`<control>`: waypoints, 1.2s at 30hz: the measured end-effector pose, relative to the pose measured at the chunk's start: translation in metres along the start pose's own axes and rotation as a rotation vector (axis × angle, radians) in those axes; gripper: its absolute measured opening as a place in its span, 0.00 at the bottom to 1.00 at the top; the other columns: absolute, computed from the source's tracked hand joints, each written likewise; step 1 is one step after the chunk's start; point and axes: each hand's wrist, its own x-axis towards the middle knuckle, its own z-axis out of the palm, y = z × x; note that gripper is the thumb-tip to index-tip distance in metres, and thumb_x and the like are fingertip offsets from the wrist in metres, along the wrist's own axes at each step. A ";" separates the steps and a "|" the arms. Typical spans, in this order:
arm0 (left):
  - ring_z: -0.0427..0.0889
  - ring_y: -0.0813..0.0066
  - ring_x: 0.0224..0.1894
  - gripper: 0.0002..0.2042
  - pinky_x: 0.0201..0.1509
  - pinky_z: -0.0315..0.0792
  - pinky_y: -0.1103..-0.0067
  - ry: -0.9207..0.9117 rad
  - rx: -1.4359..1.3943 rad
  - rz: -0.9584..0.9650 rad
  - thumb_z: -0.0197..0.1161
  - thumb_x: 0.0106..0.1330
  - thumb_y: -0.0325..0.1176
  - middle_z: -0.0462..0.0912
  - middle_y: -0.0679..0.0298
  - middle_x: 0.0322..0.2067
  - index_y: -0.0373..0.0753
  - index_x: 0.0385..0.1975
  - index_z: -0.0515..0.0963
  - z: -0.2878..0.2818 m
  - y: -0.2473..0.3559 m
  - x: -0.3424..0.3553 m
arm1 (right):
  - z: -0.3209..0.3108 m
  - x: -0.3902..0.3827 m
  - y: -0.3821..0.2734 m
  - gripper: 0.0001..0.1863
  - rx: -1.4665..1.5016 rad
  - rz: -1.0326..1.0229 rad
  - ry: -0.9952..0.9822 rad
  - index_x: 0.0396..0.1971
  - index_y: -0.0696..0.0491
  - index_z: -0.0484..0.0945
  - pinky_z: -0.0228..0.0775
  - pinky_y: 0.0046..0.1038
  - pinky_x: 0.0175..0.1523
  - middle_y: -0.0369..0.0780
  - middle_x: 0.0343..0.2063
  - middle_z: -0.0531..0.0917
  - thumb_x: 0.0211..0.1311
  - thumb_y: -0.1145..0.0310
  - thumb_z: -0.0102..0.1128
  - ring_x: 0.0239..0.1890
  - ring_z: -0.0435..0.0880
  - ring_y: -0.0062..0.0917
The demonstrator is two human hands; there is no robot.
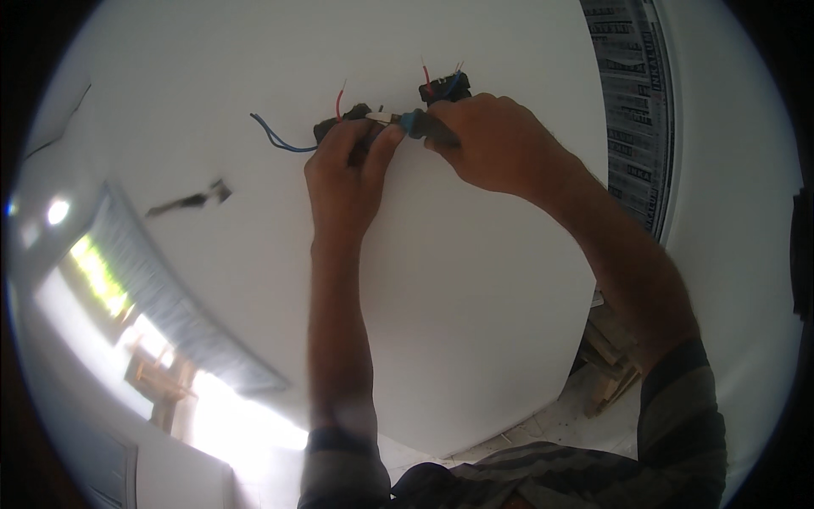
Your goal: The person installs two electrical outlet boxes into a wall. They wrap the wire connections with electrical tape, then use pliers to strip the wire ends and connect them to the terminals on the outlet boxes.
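On a broad white surface [458, 280] my left hand [349, 174] has its thumb and fingers closed around the lower part of a black electrical box [326, 130]. A red wire [340, 100] with a bare end stands up from the box, and blue wires [273, 136] reach out to its left. My right hand [504, 144] grips pliers [415, 124] with a blue-and-black handle. Their silver end points left, close to my left fingertips; what it touches is too small to tell. Just above my right hand sits a second black electrical box [445, 87], with red and blue wires rising from it.
Left of my hands is a dark, blurred hammer-like tool [193, 200]. Printed grey film [627, 93] runs along the far right edge. Wooden pieces [609, 356] lie below my right forearm. Bright daylight enters at lower left, near another film-covered strip [186, 297].
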 end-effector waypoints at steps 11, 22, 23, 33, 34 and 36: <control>0.81 0.81 0.31 0.10 0.38 0.75 0.80 -0.017 -0.028 -0.036 0.67 0.73 0.36 0.86 0.63 0.30 0.34 0.38 0.84 0.000 -0.002 -0.001 | -0.007 -0.001 -0.002 0.11 0.039 0.027 -0.040 0.40 0.55 0.84 0.84 0.41 0.42 0.47 0.31 0.88 0.69 0.63 0.61 0.35 0.90 0.42; 0.79 0.65 0.25 0.12 0.30 0.74 0.73 0.164 0.133 -0.002 0.75 0.64 0.36 0.83 0.60 0.26 0.34 0.30 0.82 0.020 -0.006 0.001 | 0.007 -0.002 -0.003 0.11 0.050 0.073 0.060 0.38 0.57 0.83 0.83 0.42 0.41 0.48 0.29 0.87 0.69 0.63 0.61 0.33 0.90 0.43; 0.78 0.65 0.24 0.13 0.30 0.73 0.72 0.154 0.177 -0.046 0.76 0.63 0.37 0.82 0.60 0.25 0.34 0.29 0.81 0.019 -0.004 0.002 | 0.007 -0.001 -0.003 0.11 0.040 0.077 0.063 0.38 0.57 0.83 0.83 0.42 0.41 0.49 0.28 0.87 0.69 0.64 0.61 0.33 0.90 0.43; 0.86 0.77 0.35 0.09 0.42 0.79 0.79 0.153 0.071 0.101 0.72 0.66 0.31 0.86 0.62 0.30 0.33 0.38 0.83 -0.001 -0.004 -0.017 | -0.026 -0.060 0.017 0.12 0.327 0.242 0.125 0.43 0.58 0.81 0.77 0.42 0.36 0.48 0.26 0.86 0.71 0.63 0.60 0.29 0.88 0.41; 0.87 0.77 0.36 0.08 0.43 0.79 0.78 0.143 0.098 0.166 0.72 0.66 0.29 0.86 0.61 0.32 0.32 0.39 0.83 -0.004 -0.005 -0.019 | -0.026 -0.074 0.023 0.13 0.397 0.297 0.078 0.43 0.58 0.81 0.76 0.41 0.36 0.47 0.25 0.85 0.71 0.63 0.60 0.28 0.87 0.39; 0.87 0.76 0.37 0.07 0.43 0.80 0.78 0.116 0.165 0.140 0.70 0.67 0.27 0.87 0.60 0.33 0.31 0.39 0.83 -0.012 -0.005 -0.021 | -0.015 -0.104 0.039 0.13 0.504 0.371 0.013 0.44 0.58 0.81 0.75 0.39 0.35 0.46 0.23 0.84 0.71 0.62 0.61 0.26 0.85 0.36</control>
